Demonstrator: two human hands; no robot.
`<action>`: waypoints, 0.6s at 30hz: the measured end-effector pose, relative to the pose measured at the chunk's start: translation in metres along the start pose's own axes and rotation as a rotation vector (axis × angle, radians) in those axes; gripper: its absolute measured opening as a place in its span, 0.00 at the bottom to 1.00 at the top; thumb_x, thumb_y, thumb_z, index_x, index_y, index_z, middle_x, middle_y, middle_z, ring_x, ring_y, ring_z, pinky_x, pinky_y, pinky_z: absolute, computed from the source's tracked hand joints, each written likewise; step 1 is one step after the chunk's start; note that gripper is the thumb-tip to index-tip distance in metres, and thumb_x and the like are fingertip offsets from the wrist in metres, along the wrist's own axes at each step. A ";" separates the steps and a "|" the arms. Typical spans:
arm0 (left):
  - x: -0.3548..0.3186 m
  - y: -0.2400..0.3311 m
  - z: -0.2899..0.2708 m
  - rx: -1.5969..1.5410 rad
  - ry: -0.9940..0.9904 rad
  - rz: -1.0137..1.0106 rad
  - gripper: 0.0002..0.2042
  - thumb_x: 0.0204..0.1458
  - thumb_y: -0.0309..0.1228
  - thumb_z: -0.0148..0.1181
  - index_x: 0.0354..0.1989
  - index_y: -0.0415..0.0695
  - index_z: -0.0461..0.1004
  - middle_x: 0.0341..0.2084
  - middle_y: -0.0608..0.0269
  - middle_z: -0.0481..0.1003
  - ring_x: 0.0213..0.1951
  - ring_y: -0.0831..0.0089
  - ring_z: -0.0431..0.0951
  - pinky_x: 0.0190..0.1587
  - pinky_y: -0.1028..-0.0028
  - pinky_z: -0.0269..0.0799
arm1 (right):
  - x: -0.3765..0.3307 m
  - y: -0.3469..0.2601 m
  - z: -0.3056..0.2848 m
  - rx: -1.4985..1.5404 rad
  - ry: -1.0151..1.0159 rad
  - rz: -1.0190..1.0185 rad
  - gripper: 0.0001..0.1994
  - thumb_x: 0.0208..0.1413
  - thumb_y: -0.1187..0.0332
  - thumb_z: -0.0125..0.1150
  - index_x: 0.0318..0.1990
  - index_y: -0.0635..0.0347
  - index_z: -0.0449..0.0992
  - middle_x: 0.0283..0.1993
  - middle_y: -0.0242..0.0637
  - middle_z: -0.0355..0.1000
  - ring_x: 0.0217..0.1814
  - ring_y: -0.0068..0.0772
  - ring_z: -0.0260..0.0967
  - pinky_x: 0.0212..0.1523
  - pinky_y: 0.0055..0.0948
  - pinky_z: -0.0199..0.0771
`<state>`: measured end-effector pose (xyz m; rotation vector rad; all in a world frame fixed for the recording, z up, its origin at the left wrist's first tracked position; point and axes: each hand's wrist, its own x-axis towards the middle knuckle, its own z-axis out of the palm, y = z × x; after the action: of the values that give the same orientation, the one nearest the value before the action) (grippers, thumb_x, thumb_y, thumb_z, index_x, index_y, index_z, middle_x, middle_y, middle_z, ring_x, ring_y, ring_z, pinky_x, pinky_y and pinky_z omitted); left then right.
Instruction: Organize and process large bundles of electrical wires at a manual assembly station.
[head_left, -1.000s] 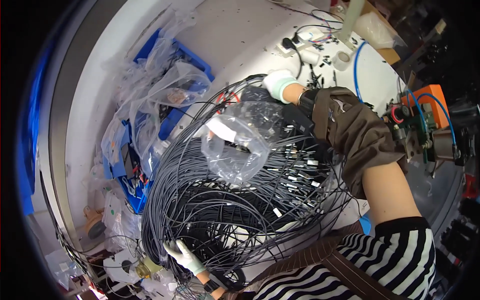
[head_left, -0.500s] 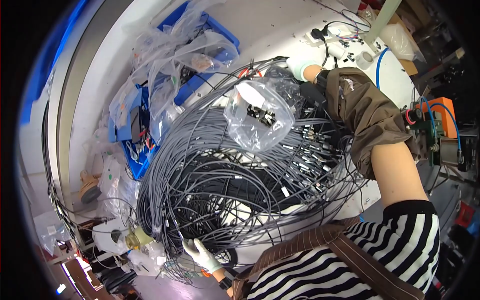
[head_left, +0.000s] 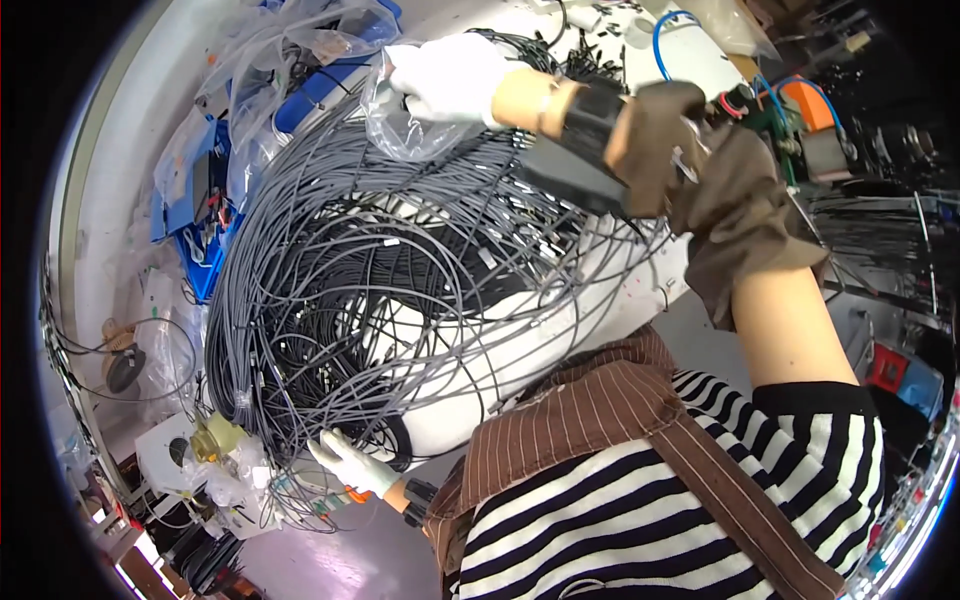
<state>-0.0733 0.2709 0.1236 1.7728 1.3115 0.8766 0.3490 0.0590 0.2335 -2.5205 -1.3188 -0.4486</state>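
— What's the surface like?
— A white bench (head_left: pixel 445 425), mostly covered by a big looped bundle of dark grey cables (head_left: pixel 270 230). Toward its left edge sit blue bins (head_left: pixel 197 268) with clear plastic over and around them.

— And the room?
— Past the right edge stands an orange box (head_left: pixel 808 105) with blue hoses beside it. Beyond the near edge I see floor (head_left: pixel 310 560), and a tan fan (head_left: pixel 122 365) is off to the left.

— Where's the right hand?
— The gloved right hand (head_left: pixel 445 80) is over the far side of the bundle, overlapping the clear bag (head_left: pixel 405 142), which lies on the cables. Its fingers are bent at the bag's rim; I can't tell whether they grip it.

— The left?
— The gloved left hand (head_left: pixel 355 467) is at the bundle's near-left end, by the bench's near edge. Its fingers are slightly parted, right beside the strands; whether one is pinched, I can't tell.
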 end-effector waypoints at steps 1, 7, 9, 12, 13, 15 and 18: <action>-0.005 -0.001 -0.005 0.005 0.015 -0.007 0.27 0.57 0.39 0.50 0.60 0.35 0.54 0.51 0.46 0.64 0.48 0.60 0.72 0.52 0.70 0.67 | -0.002 -0.001 0.004 0.025 -0.070 0.078 0.16 0.54 0.52 0.52 0.35 0.53 0.77 0.31 0.36 0.75 0.27 0.30 0.72 0.30 0.25 0.71; -0.030 -0.024 -0.045 -0.023 0.145 -0.078 0.26 0.57 0.39 0.50 0.57 0.33 0.57 0.50 0.45 0.66 0.45 0.60 0.73 0.51 0.70 0.68 | -0.079 0.012 -0.054 0.008 0.187 -0.070 0.09 0.59 0.63 0.48 0.43 0.53 0.70 0.31 0.36 0.74 0.34 0.32 0.71 0.35 0.30 0.72; -0.033 -0.028 -0.043 -0.062 0.114 -0.044 0.24 0.57 0.38 0.49 0.57 0.34 0.58 0.51 0.47 0.65 0.46 0.60 0.72 0.51 0.70 0.68 | -0.123 -0.002 -0.094 0.358 0.189 0.259 0.11 0.57 0.63 0.52 0.36 0.62 0.74 0.23 0.29 0.69 0.25 0.18 0.64 0.26 0.20 0.63; -0.033 -0.037 -0.046 -0.084 0.097 -0.033 0.23 0.57 0.36 0.49 0.57 0.34 0.59 0.51 0.48 0.65 0.46 0.61 0.72 0.51 0.70 0.68 | -0.207 -0.002 -0.123 0.543 0.032 0.664 0.09 0.57 0.66 0.53 0.36 0.63 0.75 0.19 0.22 0.63 0.19 0.10 0.54 0.20 0.14 0.53; -0.035 -0.039 -0.048 -0.092 0.095 -0.030 0.22 0.57 0.36 0.49 0.56 0.34 0.60 0.52 0.49 0.65 0.46 0.62 0.72 0.51 0.70 0.69 | -0.228 -0.005 -0.122 0.601 0.001 0.797 0.09 0.56 0.67 0.54 0.36 0.64 0.75 0.20 0.22 0.63 0.20 0.10 0.55 0.21 0.14 0.56; -0.043 -0.036 -0.046 -0.082 0.126 -0.042 0.21 0.57 0.35 0.49 0.55 0.34 0.61 0.52 0.50 0.65 0.46 0.63 0.72 0.50 0.71 0.69 | -0.261 -0.001 -0.111 0.710 -0.084 0.942 0.09 0.56 0.67 0.54 0.37 0.64 0.75 0.20 0.23 0.63 0.20 0.10 0.56 0.21 0.14 0.56; -0.062 -0.005 -0.037 -0.106 0.125 -0.025 0.23 0.57 0.38 0.49 0.55 0.32 0.60 0.48 0.49 0.68 0.47 0.63 0.71 0.51 0.70 0.67 | -0.291 0.011 -0.078 0.803 -0.239 0.885 0.09 0.57 0.67 0.53 0.39 0.63 0.75 0.21 0.23 0.65 0.19 0.11 0.56 0.20 0.13 0.56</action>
<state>-0.1228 0.2181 0.1316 1.6388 1.3376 1.0386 0.1890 -0.1933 0.1919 -2.1496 -0.2099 0.4860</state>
